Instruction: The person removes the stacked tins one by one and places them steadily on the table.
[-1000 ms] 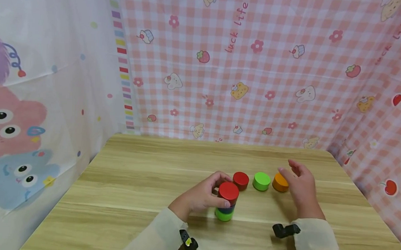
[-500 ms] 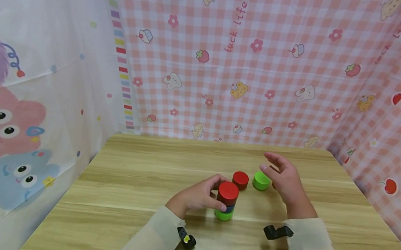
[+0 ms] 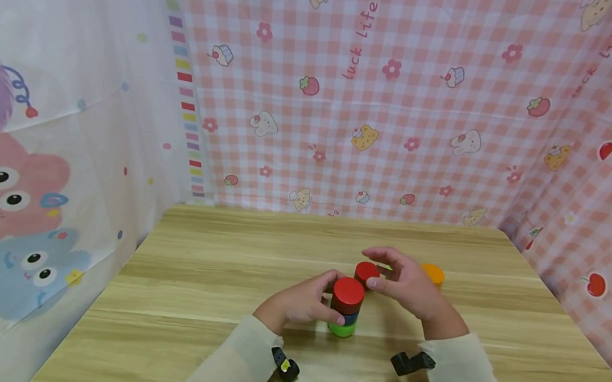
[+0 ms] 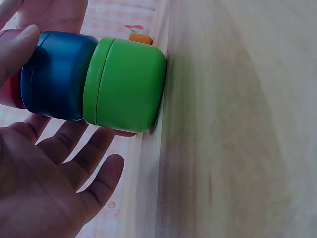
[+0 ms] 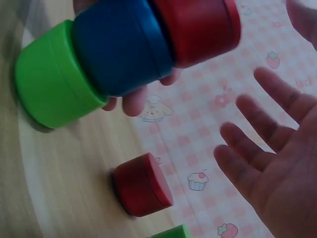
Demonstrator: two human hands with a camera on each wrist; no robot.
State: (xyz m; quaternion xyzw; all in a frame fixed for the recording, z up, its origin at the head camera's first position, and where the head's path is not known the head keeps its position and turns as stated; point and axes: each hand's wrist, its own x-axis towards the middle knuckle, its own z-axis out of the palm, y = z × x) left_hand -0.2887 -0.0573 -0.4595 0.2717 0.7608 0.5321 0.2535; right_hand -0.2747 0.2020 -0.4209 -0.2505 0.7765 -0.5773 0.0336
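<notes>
A stack of three lidded round tins stands on the wooden table, a red tin (image 3: 348, 295) on top, a blue tin (image 4: 62, 74) in the middle and a green tin (image 4: 129, 84) at the bottom. My left hand (image 3: 306, 301) holds the stack from the left, its thumb near the seam between red and blue. Just right of the stack is my right hand (image 3: 409, 284), fingers spread and bent slightly, with nothing in its grasp. The right wrist view shows a gap between those fingers and the stack.
Behind the stack sits another red tin (image 3: 367, 273). A second green tin (image 5: 173, 232) is mostly hidden by my right hand in the head view. An orange tin (image 3: 433, 274) stands farther right. Patterned cloths hang along the table's back and sides.
My right hand has moved left, from the orange tin past the second green tin to beside the stack. The left hand has stayed at the stack, its thumb slightly lower.
</notes>
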